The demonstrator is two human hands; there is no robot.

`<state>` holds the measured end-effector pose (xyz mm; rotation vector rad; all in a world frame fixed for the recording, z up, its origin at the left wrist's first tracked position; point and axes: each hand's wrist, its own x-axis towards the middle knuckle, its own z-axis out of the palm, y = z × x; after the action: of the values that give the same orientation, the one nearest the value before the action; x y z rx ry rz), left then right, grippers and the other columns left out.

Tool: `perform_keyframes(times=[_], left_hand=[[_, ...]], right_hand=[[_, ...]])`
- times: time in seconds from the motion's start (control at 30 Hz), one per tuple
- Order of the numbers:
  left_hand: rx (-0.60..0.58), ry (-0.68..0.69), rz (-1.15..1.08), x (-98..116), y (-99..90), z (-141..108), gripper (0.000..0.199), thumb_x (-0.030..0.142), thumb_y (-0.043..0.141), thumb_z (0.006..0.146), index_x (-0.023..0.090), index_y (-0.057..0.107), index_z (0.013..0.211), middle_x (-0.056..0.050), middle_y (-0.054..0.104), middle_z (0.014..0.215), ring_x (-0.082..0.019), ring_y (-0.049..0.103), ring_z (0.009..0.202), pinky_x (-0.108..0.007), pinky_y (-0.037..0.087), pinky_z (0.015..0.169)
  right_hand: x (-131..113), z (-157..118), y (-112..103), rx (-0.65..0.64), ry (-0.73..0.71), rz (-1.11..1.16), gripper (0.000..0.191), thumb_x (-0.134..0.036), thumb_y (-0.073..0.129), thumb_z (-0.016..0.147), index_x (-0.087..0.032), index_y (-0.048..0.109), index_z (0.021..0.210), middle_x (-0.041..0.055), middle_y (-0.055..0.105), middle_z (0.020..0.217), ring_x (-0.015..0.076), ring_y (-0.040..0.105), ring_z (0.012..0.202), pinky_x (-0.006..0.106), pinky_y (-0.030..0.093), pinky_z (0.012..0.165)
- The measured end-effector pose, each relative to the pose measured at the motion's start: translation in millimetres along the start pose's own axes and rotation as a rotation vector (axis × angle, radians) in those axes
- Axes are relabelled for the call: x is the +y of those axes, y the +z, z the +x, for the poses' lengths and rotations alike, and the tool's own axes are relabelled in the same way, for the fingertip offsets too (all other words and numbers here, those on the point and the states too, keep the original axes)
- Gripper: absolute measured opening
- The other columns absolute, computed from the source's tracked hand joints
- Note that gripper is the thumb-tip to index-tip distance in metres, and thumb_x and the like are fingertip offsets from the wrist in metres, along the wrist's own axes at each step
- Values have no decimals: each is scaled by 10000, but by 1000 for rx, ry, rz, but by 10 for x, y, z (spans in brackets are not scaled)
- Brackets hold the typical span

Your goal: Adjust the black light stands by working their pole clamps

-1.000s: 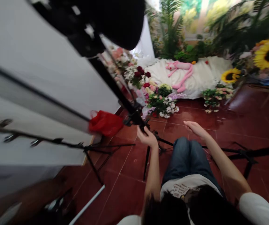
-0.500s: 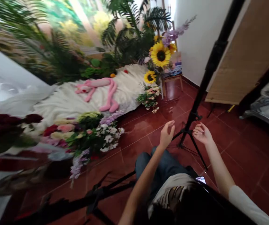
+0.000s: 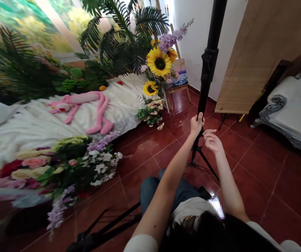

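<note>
A black tripod stand (image 3: 207, 75) rises in front of me, its pole leaning slightly and its legs spread on the floor. My left hand (image 3: 197, 124) is wrapped round the lower part of the pole, thumb up along it. Just right of and below it is my right hand (image 3: 212, 140), palm turned up and fingers bent, with its fingertips at the small black knob (image 3: 201, 132) on the pole. The hand partly hides the knob.
A pink plush toy (image 3: 98, 112) lies on a white fur cover (image 3: 129, 94). Sunflowers (image 3: 159, 63) stand by an easel, and more flowers (image 3: 100, 164) are at left. Another black stand (image 3: 108, 227) has legs low left. A white sofa (image 3: 292, 94) is at right; a lit phone (image 3: 216, 206) lies beside my lap.
My left hand has moved up and right and closed round the pole. My right hand has come to the knob. The view has turned right.
</note>
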<state>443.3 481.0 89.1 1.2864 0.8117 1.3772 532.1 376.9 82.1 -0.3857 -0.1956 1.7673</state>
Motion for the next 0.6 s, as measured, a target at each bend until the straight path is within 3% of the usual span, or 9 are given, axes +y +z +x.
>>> perform_keyframes(times=[0.13, 0.2, 0.27, 0.33, 0.37, 0.47, 0.53, 0.6], left_hand=[[81, 16, 55, -38, 51, 10, 759, 922, 365, 716, 193, 496, 547, 21, 450, 436, -76, 420, 395, -246, 328, 455], [105, 26, 86, -56, 65, 19, 762, 920, 355, 723, 194, 492, 534, 16, 456, 442, -80, 426, 404, -249, 332, 465], [122, 38, 117, -71, 69, 23, 767, 919, 343, 729, 194, 488, 524, 9, 467, 457, -85, 440, 424, -248, 340, 481], [132, 46, 139, -79, 68, 23, 770, 917, 330, 735, 194, 485, 518, 2, 480, 472, -89, 452, 443, -249, 347, 495], [134, 47, 146, -80, 68, 23, 770, 916, 326, 737, 195, 484, 516, -1, 483, 475, -91, 455, 448, -250, 348, 499], [140, 51, 155, -72, 68, 21, 769, 921, 338, 725, 198, 480, 507, -3, 475, 470, -98, 452, 449, -258, 342, 501], [143, 51, 152, -66, 69, 22, 768, 926, 352, 714, 199, 479, 503, 0, 466, 465, -98, 445, 445, -260, 335, 499], [141, 52, 143, -66, 70, 26, 767, 925, 354, 714, 198, 478, 503, 2, 463, 464, -98, 443, 444, -259, 335, 501]], right_hand=[[0, 66, -98, 43, 148, 274, 226, -32, 459, 896, -212, 480, 760, -58, 555, 601, 80, 396, 474, 116, 331, 384], [2, 96, -165, -55, 238, 344, 262, -18, 454, 898, -216, 428, 727, -66, 544, 580, 67, 437, 485, 90, 348, 386], [1, 120, -209, -180, 251, 274, 300, -5, 440, 917, -213, 397, 706, -70, 540, 573, 48, 469, 496, 57, 367, 393], [3, 136, -207, -230, 113, -26, 330, -10, 407, 950, -211, 390, 689, -78, 512, 547, 35, 459, 474, 27, 350, 373], [4, 141, -188, -201, -1, -306, 350, -41, 382, 979, -215, 389, 675, -85, 480, 516, 36, 442, 450, 24, 329, 348], [-10, 130, -89, 22, -299, -1235, 443, -276, 296, 1053, -224, 443, 638, -95, 434, 439, 54, 435, 391, 81, 337, 292], [-51, 91, -23, 133, -356, -1638, 461, -383, 355, 1042, -181, 544, 673, -39, 563, 496, 77, 541, 442, 137, 449, 370], [-119, 30, 11, 201, -386, -1925, 326, -373, 519, 995, -144, 646, 801, 61, 711, 710, 146, 682, 642, 206, 546, 547]])
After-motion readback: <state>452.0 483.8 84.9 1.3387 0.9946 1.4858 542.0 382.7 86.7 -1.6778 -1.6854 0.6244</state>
